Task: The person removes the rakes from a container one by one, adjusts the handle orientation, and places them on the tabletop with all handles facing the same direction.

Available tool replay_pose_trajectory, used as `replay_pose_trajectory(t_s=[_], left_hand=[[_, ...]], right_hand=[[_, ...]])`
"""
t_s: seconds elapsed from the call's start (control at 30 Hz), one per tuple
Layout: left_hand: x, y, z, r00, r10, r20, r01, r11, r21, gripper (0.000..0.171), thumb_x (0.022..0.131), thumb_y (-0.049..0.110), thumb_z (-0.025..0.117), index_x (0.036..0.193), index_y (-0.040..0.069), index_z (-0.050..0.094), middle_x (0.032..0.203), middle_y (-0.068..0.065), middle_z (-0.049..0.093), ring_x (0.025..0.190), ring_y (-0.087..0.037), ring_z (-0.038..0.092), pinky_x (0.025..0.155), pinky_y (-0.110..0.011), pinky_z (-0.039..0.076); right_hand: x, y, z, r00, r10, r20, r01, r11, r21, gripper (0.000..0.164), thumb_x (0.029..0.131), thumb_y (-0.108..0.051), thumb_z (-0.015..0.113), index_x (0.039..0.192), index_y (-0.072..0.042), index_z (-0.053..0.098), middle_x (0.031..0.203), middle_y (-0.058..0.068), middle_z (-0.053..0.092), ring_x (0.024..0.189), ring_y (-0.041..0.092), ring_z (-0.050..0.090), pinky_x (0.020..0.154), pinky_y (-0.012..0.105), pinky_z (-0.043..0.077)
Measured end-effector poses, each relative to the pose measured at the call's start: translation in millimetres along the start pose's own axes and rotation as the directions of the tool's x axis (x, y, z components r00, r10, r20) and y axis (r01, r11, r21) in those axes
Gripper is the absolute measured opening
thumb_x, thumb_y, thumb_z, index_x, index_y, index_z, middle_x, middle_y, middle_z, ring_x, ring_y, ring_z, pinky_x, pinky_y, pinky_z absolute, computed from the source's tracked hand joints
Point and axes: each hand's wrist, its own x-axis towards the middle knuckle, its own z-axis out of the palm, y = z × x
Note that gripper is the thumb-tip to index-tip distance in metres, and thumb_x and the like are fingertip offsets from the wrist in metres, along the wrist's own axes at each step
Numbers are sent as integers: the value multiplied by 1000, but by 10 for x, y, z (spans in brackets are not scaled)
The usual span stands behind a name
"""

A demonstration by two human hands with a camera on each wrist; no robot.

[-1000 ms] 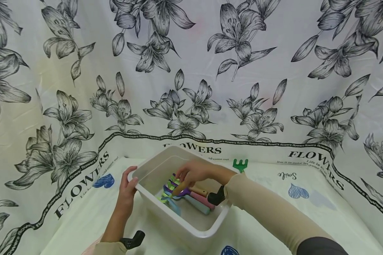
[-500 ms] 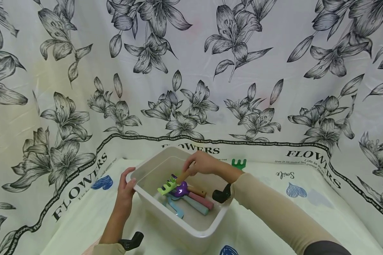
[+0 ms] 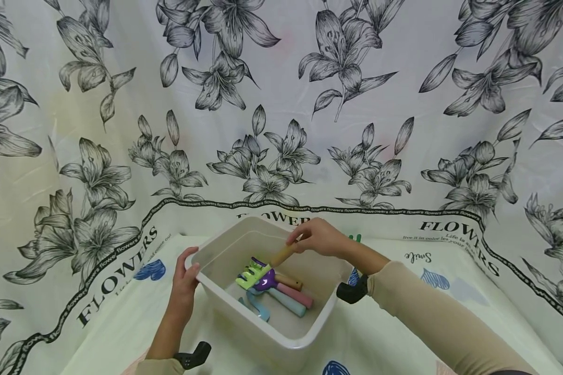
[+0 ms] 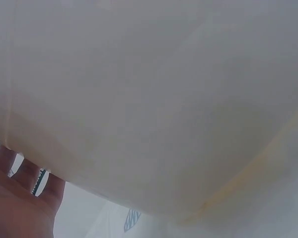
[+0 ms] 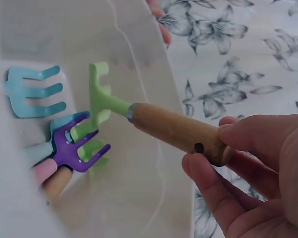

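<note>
My right hand (image 3: 316, 238) pinches the end of a wooden handle between thumb and fingers. It belongs to a small hand rake (image 5: 174, 128) with a light green toothed head, held slanting over the bin. At the left corner of the white plastic bin (image 3: 305, 341), my left hand (image 3: 186, 276) grips the rim. Inside the bin lie a purple hand fork (image 5: 72, 151) with a pink handle, a light blue fork (image 5: 37, 93) and another light blue tool with a pale blue handle. Under the purple fork, a second green tool (image 5: 97, 148) is partly hidden.
Behind my right wrist a green fork-shaped piece (image 3: 357, 238) shows on the pale, printed cloth (image 3: 394, 307) beyond the bin. A flower-patterned curtain (image 3: 281, 78) rises at the back and sides.
My right hand has drawn back and up to the right with the green rake, lifting its head off the pile of tools. The left hand keeps its place on the rim.
</note>
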Motion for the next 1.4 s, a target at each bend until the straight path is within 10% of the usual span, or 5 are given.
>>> replay_pose_trajectory(t_s=[0.33, 0.6, 1.4], left_hand=[[-45, -43, -29, 1000, -12, -1, 12, 1000, 23, 44, 106, 29, 33, 147, 15, 25, 141, -2, 38, 123, -20, 44, 101, -27, 36], [-31, -44, -29, 1000, -4, 12, 4, 1000, 22, 46, 106, 30, 34, 148, 16, 24, 144, -3, 35, 124, -19, 43, 108, -39, 31], [9, -36, -14, 999, 38, 18, -38, 999, -18, 43, 106, 26, 33, 147, 13, 24, 138, -2, 37, 119, -21, 44, 94, -19, 40]], right_hand=[[-366, 192, -231, 991, -30, -129, 56, 978, 200, 16, 90, -6, 68, 104, -5, 74, 109, 9, 68, 96, 22, 64, 81, 35, 54], [-682, 365, -432, 968, 20, -251, 59, 951, 303, 21, 90, -9, 68, 110, -1, 71, 118, 15, 65, 100, 20, 64, 84, 35, 53], [-1278, 997, -665, 775, 233, -588, 81, 886, 457, 36, 93, -9, 65, 123, 11, 59, 111, -5, 63, 94, 7, 67, 86, 18, 48]])
